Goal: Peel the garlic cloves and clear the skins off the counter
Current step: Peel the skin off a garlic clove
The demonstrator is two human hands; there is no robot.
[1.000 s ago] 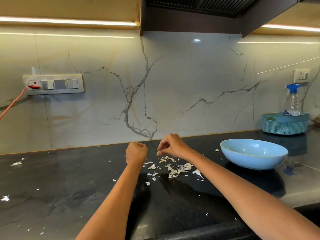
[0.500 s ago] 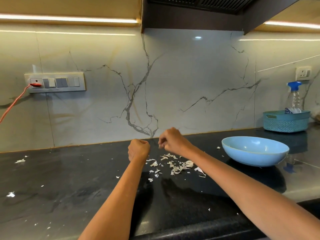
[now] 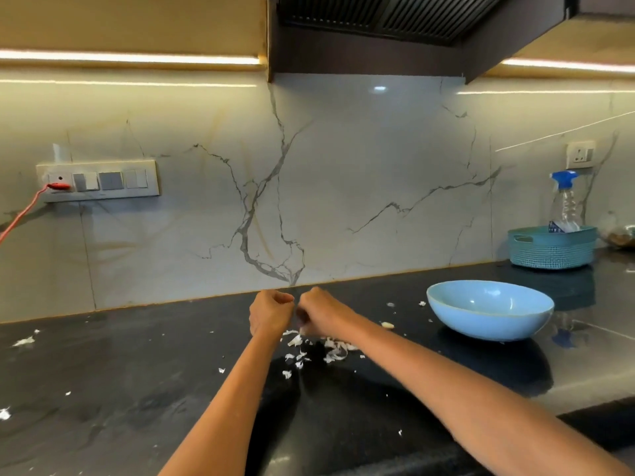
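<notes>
My left hand (image 3: 271,316) and my right hand (image 3: 321,317) are held together, fingers curled, just above the black counter (image 3: 137,389). They pinch a small garlic clove between them. The clove is almost hidden, with only a pale bit showing under my right fingers. Directly below the hands lies a pile of white garlic skins (image 3: 319,350). One peeled clove (image 3: 387,325) lies on the counter between the pile and the light blue bowl (image 3: 489,309) to the right. I cannot see inside the bowl.
Skin flakes are scattered over the counter, some far left (image 3: 24,341) and some near the bowl (image 3: 422,303). A teal basket (image 3: 551,249) with a spray bottle (image 3: 565,201) stands at the back right. The marble wall runs close behind. A red cable (image 3: 20,214) hangs from the left socket.
My hands were a little apart and have come together, fingertips touching. The view has shifted, so hands and pile sit lower in the frame. A clove now shows beside the bowl.
</notes>
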